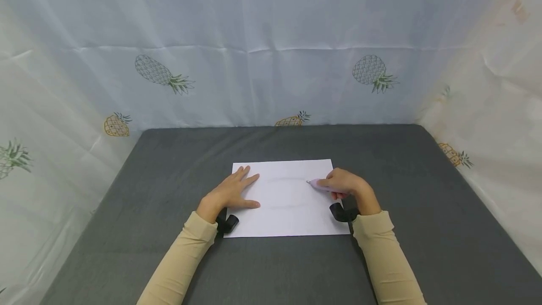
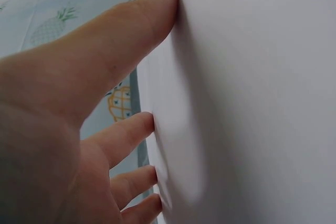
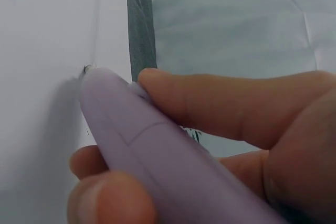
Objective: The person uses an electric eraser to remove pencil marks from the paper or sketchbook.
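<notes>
- Landmark: white sheet [image 1: 288, 213], lying flat on the grey tabletop [image 1: 275, 267].
- Lavender pen-shaped tool [image 1: 314, 184]: found over the right part of the sheet, in the grip of the right hand [image 1: 346, 183], whose fingers are closed about its barrel.
- Governing relation, as judged: the tool's long axis runs roughly crosswise over the sheet, tip towards the sheet's left edge, tail towards its right edge. The tip projects beyond the fingers, and the right hand is the nearer.
- Left hand [image 1: 230, 193]: at the sheet's left edge, fingers spread wide, thumb and fingertips resting on the paper; nothing held.
- The right wrist view shows what the head view does not: a small raised button [image 3: 138, 91] on the barrel beside one finger, and the tip seemingly touching the sheet.
- The left wrist view alone shows the palm raised off the sheet.
- Whether the tip has left any mark cannot be told.
</notes>
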Motion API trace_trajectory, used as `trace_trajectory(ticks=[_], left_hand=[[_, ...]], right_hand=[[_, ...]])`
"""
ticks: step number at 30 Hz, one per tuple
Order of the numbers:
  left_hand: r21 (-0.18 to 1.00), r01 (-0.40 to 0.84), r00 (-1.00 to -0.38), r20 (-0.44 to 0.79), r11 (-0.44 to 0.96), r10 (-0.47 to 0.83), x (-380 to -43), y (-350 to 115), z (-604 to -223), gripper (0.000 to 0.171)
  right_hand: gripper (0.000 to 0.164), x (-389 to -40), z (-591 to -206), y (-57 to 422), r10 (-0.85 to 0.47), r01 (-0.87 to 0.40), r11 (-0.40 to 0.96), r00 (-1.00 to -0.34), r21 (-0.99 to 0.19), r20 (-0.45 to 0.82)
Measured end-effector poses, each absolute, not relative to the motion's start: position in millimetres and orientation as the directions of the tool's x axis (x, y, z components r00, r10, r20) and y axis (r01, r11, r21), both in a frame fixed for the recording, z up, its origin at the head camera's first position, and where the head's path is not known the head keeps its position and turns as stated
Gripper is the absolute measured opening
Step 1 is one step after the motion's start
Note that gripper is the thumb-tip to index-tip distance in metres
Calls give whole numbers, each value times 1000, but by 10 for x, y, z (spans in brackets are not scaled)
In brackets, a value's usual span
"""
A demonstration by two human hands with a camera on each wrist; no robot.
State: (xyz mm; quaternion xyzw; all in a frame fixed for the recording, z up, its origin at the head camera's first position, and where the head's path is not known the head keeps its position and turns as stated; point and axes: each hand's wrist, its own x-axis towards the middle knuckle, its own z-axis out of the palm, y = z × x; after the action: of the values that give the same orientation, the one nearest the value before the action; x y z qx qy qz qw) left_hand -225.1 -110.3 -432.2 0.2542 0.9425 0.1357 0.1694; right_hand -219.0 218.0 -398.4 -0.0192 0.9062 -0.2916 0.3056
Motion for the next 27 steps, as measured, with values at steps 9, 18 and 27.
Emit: trace_trajectory(ticks=[9, 18, 27], left_hand=[[338, 422, -817, -260, 841, 515, -2238, -1105, -4316, 86], [337, 430, -817, -249, 837, 520, -2241, -1114, -4323, 85], [336, 421, -814, -271, 843, 514, -2255, -1090, -4321, 86]], right_hand=[[43, -2170, -4002, 2124, -182, 162, 833, -822, -529, -539], [42, -2171, -4014, 2041, -160, 177, 829, -833, -530, -529], [45, -2164, -3971, 2093, -171, 155, 850, -823, -503, -542]])
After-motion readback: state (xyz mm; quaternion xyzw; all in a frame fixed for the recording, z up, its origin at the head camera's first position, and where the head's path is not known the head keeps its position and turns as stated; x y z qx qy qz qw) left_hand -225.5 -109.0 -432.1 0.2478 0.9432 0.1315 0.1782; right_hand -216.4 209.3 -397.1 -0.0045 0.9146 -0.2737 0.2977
